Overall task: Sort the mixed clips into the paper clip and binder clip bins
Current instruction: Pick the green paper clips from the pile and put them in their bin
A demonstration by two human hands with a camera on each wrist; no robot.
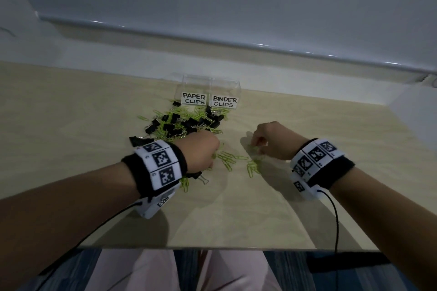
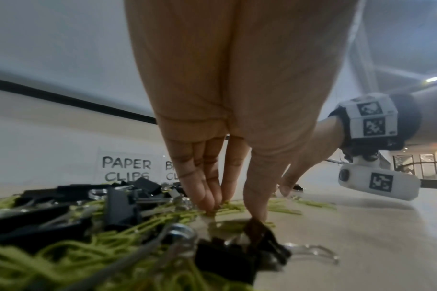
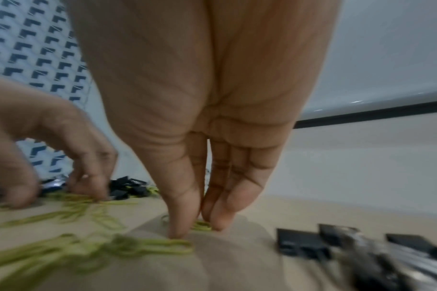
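A mixed pile of black binder clips and green paper clips lies in front of two clear bins, labelled PAPER CLIPS and BINDER CLIPS. Loose green paper clips are spread between my hands. My left hand points straight down, fingertips touching paper clips, the thumb apart beside a black binder clip. My right hand pinches a green paper clip between thumb and fingers on the table. In the head view the left hand is near the pile and the right hand is further right.
The pale wooden table ends at a white wall ledge behind the bins. A binder clip lies by my left wrist. More black binder clips lie just right of my right hand. Cables run from both wrist cameras off the table's near edge.
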